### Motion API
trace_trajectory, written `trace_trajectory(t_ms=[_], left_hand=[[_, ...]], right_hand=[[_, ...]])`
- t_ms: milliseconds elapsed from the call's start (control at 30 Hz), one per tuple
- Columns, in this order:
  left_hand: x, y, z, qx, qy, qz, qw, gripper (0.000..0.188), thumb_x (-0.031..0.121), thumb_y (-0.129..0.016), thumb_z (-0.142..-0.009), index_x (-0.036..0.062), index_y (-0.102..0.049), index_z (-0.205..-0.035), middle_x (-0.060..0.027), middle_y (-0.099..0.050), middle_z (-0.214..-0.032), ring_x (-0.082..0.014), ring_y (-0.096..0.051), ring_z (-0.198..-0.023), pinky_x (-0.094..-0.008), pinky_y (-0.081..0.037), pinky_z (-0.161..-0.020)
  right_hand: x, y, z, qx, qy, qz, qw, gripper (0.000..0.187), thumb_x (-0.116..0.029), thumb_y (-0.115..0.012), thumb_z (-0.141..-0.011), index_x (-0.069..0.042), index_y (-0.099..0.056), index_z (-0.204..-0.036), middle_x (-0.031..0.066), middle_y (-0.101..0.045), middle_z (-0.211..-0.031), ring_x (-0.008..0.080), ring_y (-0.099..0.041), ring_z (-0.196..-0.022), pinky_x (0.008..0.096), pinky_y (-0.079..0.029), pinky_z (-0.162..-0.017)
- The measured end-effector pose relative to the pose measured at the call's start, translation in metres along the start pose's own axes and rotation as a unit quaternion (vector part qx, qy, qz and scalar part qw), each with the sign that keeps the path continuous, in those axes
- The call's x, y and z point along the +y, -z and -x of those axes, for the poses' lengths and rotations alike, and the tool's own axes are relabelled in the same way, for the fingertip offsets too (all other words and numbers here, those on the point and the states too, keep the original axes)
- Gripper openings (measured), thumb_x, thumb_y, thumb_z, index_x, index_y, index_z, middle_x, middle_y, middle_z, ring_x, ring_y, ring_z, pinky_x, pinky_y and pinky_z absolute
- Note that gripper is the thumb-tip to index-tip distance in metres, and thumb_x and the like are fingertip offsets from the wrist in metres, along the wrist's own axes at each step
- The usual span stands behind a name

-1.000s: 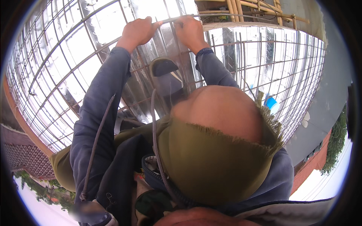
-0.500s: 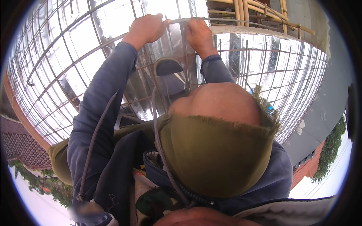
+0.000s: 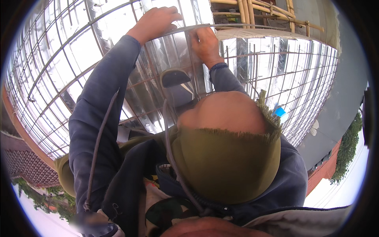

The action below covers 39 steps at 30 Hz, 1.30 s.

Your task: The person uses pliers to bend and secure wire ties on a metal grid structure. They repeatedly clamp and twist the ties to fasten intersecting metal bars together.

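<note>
A thin steel rod (image 3: 229, 25) runs across the top of the view, over a steel bar mesh (image 3: 134, 85) laid on shiny ribbed metal sheeting (image 3: 169, 49). My left hand (image 3: 156, 23) bends over the rod, its thumb against it and its fingertips a little apart from the thumb. Just right of it, my right hand (image 3: 206, 44) has its fingers curled and pinched below the rod, beside a mesh bar. Whatever lies between those fingertips is too small to make out.
My shoe (image 3: 177, 85) rests on the mesh below my hands. My bent knee, in torn olive trousers (image 3: 229, 166), fills the middle. Bamboo poles (image 3: 246, 14) stand at the far right, near a grey wall (image 3: 339, 91). A small blue object (image 3: 280, 112) lies on the right.
My right hand has shifted slightly down, away from the rod, and its fingers have turned. My left hand has moved slightly up, with its fingertips parting more. The view has shifted slightly.
</note>
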State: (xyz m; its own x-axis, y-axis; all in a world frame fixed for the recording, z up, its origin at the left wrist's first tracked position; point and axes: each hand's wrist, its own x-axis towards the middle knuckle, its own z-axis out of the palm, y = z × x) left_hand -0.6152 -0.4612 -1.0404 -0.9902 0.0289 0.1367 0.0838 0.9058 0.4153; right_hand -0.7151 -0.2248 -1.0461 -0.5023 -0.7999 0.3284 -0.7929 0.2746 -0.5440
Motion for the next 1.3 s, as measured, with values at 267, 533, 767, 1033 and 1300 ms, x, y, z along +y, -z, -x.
trace_trajectory(t_ms=[267, 533, 767, 1033, 1300], left_hand=[[-0.002, -0.009, -0.008, -0.003, -0.057, -0.035, 0.998, 0.013, 0.015, -0.070, -0.096, 0.0086, -0.070, -0.107, -0.0068, -0.068, -0.106, -0.0281, -0.070, -0.104, -0.0426, -0.058, -0.087], [0.022, -0.004, -0.013, -0.121, 0.143, 0.115, 0.976, 0.019, 0.014, -0.066, -0.102, 0.0032, -0.065, -0.118, -0.0198, -0.075, -0.098, -0.0388, -0.073, -0.095, -0.0493, -0.056, -0.086], [0.052, 0.004, -0.007, -0.018, 0.213, 0.233, 0.949, 0.033, 0.012, -0.070, -0.100, 0.0075, -0.064, -0.133, -0.0145, -0.080, -0.107, -0.0340, -0.078, -0.097, -0.0438, -0.061, -0.088], [0.058, -0.012, 0.008, 0.054, 0.254, 0.306, 0.916, 0.048, 0.012, -0.072, -0.101, 0.0136, -0.053, -0.145, -0.0113, -0.081, -0.110, -0.0314, -0.079, -0.106, -0.0421, -0.063, -0.092], [0.053, -0.017, 0.013, 0.071, 0.178, 0.289, 0.938, 0.050, 0.009, -0.070, -0.101, 0.0138, -0.050, -0.146, -0.0127, -0.080, -0.113, -0.0362, -0.077, -0.109, -0.0449, -0.063, -0.094]], right_hand=[[-0.007, 0.006, -0.003, -0.028, -0.037, 0.001, 0.999, 0.010, -0.003, -0.075, -0.087, -0.008, -0.067, -0.093, 0.0113, -0.071, -0.091, 0.0357, -0.068, -0.088, 0.0457, -0.057, -0.078], [-0.007, 0.045, -0.008, -0.189, -0.227, 0.023, 0.955, 0.025, -0.023, -0.068, -0.103, -0.001, -0.076, -0.110, 0.0203, -0.077, -0.095, 0.0400, -0.074, -0.088, 0.0480, -0.058, -0.081], [-0.005, 0.049, -0.010, -0.206, -0.307, -0.010, 0.929, 0.027, -0.025, -0.068, -0.102, -0.001, -0.075, -0.111, 0.0176, -0.077, -0.089, 0.0345, -0.073, -0.077, 0.0438, -0.057, -0.075], [-0.018, 0.060, -0.017, -0.243, -0.281, 0.014, 0.928, 0.024, -0.023, -0.065, -0.101, -0.003, -0.075, -0.112, 0.0203, -0.076, -0.093, 0.0399, -0.073, -0.087, 0.0488, -0.056, -0.080], [-0.045, 0.065, -0.053, -0.293, -0.153, 0.046, 0.943, 0.023, -0.019, -0.062, -0.099, -0.002, -0.075, -0.108, 0.0226, -0.076, -0.099, 0.0460, -0.071, -0.093, 0.0535, -0.055, -0.086]])
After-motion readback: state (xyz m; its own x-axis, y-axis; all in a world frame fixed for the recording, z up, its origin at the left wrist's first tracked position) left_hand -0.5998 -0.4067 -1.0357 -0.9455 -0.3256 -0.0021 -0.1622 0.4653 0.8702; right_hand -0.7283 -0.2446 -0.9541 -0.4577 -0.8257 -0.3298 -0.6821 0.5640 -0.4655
